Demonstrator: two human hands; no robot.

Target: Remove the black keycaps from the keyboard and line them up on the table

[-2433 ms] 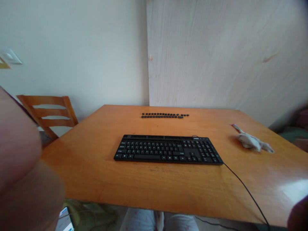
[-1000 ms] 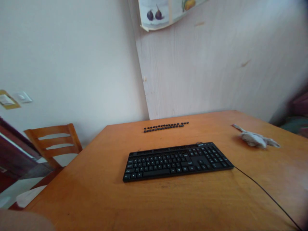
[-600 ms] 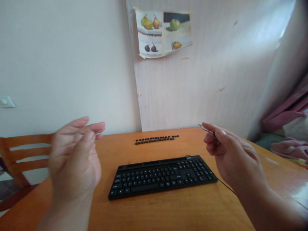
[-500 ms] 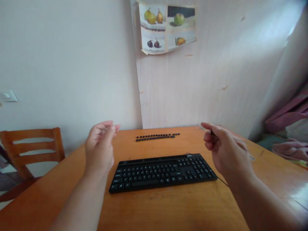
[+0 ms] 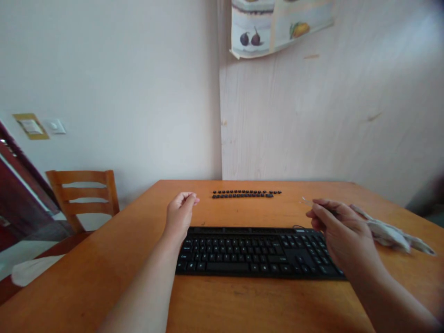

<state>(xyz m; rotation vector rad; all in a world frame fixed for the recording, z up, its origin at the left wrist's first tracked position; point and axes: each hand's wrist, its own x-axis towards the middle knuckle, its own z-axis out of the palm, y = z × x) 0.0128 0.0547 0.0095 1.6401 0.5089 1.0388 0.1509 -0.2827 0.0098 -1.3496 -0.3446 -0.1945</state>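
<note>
One head camera faces forward-down across the table (image 5: 222,303).

Black keyboard (image 5: 262,253) flat, back-row slots bare; loose black keycaps (image 5: 242,196) in two neat rows at its 12 o'clock; thin pale tool (image 5: 304,200) raised at 1 o'clock.

A wooden chair (image 5: 85,193) stands at left, and a fruit print (image 5: 280,27) hangs on the pale panel (image 5: 294,115).

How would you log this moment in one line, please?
left hand: fingertips together, contents unclear; right hand: pinching slender tool; keyboard: on table; keycaps: two rows beyond keyboard
</note>
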